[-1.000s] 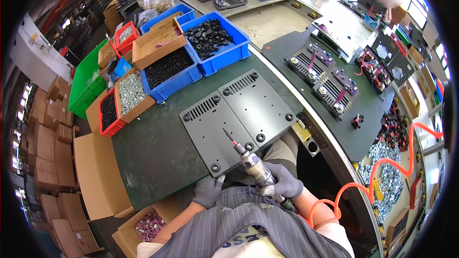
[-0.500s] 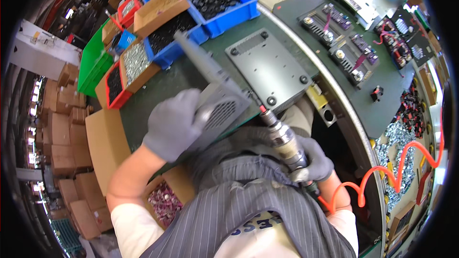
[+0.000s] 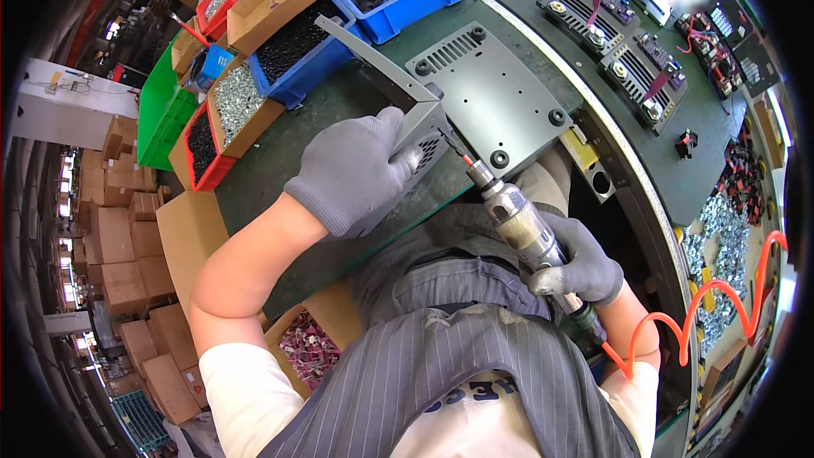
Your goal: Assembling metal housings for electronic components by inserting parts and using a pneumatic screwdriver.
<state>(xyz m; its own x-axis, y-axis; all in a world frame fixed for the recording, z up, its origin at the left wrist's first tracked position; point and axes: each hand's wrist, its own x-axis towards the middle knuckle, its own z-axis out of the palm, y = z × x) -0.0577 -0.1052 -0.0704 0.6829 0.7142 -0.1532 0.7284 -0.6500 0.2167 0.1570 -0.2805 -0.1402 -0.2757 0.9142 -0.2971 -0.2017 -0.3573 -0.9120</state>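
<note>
My left hand, in a grey glove, is closed around a bent grey sheet-metal casing with a vent grille in its side and a long flange reaching away to the far left. In my right hand, also gloved, is a pneumatic screwdriver, its body slanting up and left. The bit points at the casing's right side; whether its tip touches the metal I cannot tell. Just beyond lies a flat grey metal cover with black round feet, small holes and vent slots, resting on the green bench.
Blue bins of black parts stand at the far side, beside cartons and red bins of screws. An orange coiled air hose runs off right. Circuit assemblies lie on a dark board at right. A carton of pinkish parts sits lower left.
My left hand and the casing have moved right, and the casing's flange now sits lower. The screwdriver in my right hand has shifted slightly right. The whole view has shifted a little.
</note>
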